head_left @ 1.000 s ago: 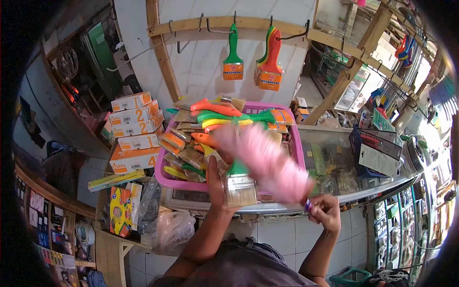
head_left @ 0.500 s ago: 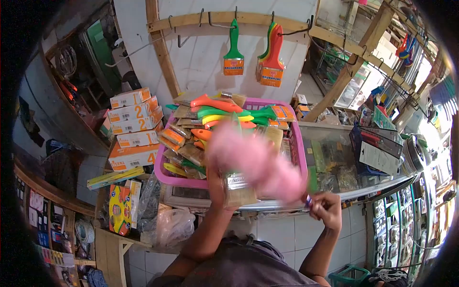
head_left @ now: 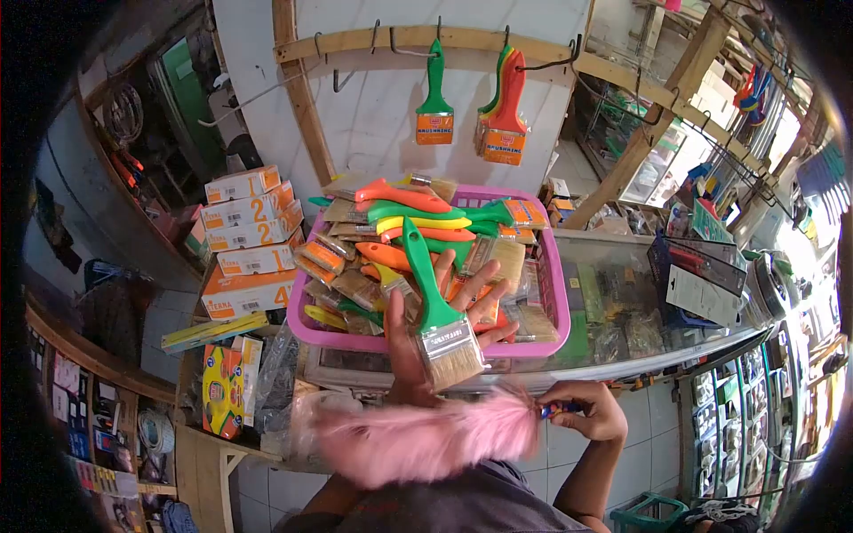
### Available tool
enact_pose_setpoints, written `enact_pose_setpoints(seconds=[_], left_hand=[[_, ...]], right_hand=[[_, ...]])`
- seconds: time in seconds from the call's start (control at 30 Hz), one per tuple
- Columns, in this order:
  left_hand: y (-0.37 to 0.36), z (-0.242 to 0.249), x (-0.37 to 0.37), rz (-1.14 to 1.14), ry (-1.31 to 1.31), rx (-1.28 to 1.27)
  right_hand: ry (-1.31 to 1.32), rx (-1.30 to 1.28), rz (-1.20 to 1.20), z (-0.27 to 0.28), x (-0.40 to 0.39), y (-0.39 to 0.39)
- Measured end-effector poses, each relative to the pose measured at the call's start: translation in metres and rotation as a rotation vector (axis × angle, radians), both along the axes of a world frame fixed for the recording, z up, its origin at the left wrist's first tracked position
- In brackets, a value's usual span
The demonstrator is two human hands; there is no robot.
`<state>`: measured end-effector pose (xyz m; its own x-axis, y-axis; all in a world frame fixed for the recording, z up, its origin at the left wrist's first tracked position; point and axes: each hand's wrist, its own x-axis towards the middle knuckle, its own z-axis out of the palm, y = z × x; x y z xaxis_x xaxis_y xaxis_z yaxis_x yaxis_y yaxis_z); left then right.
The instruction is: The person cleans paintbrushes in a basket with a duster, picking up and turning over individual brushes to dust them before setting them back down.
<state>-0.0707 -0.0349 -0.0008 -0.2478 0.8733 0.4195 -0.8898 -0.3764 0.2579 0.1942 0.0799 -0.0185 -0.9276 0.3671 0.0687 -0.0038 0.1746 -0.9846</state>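
A paintbrush with a green handle (head_left: 433,306) lies against the palm of my left hand (head_left: 410,355), bristles toward me. The fingers of that hand are spread behind it, over the near part of a pink basket (head_left: 560,293) heaped with paintbrushes. My right hand (head_left: 593,410) is closed round the dark blue handle of a fluffy pink duster (head_left: 426,440). The duster stretches leftward in front of my body, below the green brush, and is blurred at its left end.
Stacked white and orange boxes (head_left: 253,233) stand left of the basket. Brushes (head_left: 505,111) hang from hooks on a wooden rail (head_left: 480,35). A glass counter (head_left: 622,284) extends right, with packaged tools (head_left: 706,275) on it. A plastic bag (head_left: 311,413) lies front left.
The duster has swung down and left, away from the green brush, which now shows fully in my left hand. My right hand has moved slightly left and down.
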Motion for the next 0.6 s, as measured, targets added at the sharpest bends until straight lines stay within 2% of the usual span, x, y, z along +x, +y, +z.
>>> enact_pose_setpoints(seconds=[0.03, 0.07, 0.1, 0.13, 0.17, 0.2, 0.3, 0.33, 0.37, 0.4, 0.43, 0.47, 0.53, 0.57, 0.6], left_hand=[[0.0, -0.006, -0.002, -0.02, -0.153, -0.063], [-0.001, -0.014, -0.007, -0.039, -0.306, -0.126], [-0.002, -0.019, -0.009, -0.056, -0.459, -0.19], [-0.001, -0.013, -0.003, 0.031, -0.08, -0.069], [-0.002, -0.006, -0.001, 0.078, -0.054, -0.103], [0.001, -0.007, -0.003, 0.066, -0.024, -0.077], [0.002, -0.004, -0.001, 0.011, -0.054, 0.029], [0.001, -0.004, -0.001, 0.011, -0.079, 0.038], [0.0, -0.003, 0.0, 0.011, -0.107, 0.046], [0.002, -0.003, -0.008, 0.058, 0.032, 0.005], [0.0, -0.003, -0.006, 0.152, 0.056, -0.065], [-0.002, -0.002, -0.004, 0.242, 0.083, -0.142], [-0.004, 0.002, 0.002, 0.135, 0.059, -0.011], [-0.001, 0.001, 0.002, 0.031, -0.084, -0.009], [0.001, 0.001, -0.001, -0.001, -0.03, 0.043]], right_hand=[[0.007, 0.067, -0.006, 0.0, 0.0, -0.001], [0.061, -0.041, -0.218, -0.005, -0.003, -0.007], [0.031, -0.023, -0.324, -0.003, -0.01, -0.013], [0.0, -0.004, -0.431, 0.003, -0.019, -0.019], [-0.028, 0.018, -0.537, 0.009, -0.022, -0.022], [-0.178, 0.289, -0.464, 0.017, -0.02, -0.026], [0.004, 0.434, -0.169, 0.017, -0.024, -0.035], [0.001, 0.42, -0.191, 0.017, -0.027, -0.037], [-0.041, 0.461, -0.33, 0.017, -0.03, -0.04], [-0.084, 0.502, -0.468, 0.018, -0.034, -0.044], [-0.125, 0.547, -0.606, 0.019, -0.04, -0.047], [-0.081, 0.641, -0.608, 0.025, -0.041, -0.054], [0.008, 0.728, -0.284, 0.032, -0.033, -0.054], [0.054, 0.764, -0.125, 0.033, -0.029, -0.051], [0.073, 0.798, -0.141, 0.028, -0.027, -0.045]])
